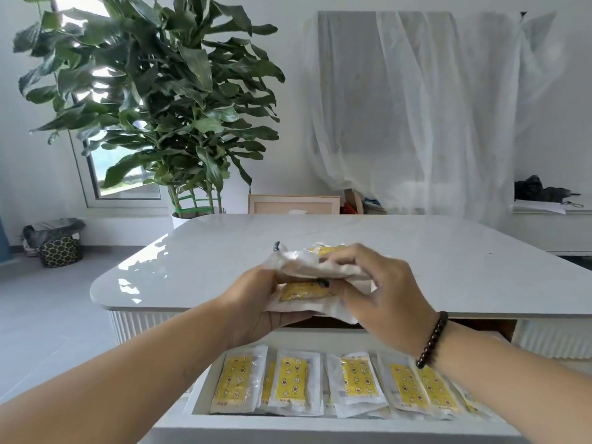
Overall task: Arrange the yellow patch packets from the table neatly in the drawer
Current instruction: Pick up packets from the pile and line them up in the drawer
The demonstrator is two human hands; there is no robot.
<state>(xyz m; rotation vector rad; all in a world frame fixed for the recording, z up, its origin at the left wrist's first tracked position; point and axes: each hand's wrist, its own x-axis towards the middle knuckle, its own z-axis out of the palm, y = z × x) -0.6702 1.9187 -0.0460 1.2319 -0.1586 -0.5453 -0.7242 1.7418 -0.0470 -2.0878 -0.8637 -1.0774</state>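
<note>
Packets (315, 277) lie bunched crosswise between both hands, left hand (256, 302) cupping beneath, right hand (374, 283) pinching above, directly over the drawer (320, 427).

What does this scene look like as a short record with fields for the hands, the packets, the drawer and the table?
left hand: holds a bundle of packets from below
right hand: grips the same bundle from above; a dark bead bracelet on the wrist
bundle position: held above the table's near edge, over the open drawer
drawer: open, holds a row of yellow patch packets lying flat, some overlapping
table: white glossy top; more packets behind the hands, partly hidden
background: large potted plant
</note>
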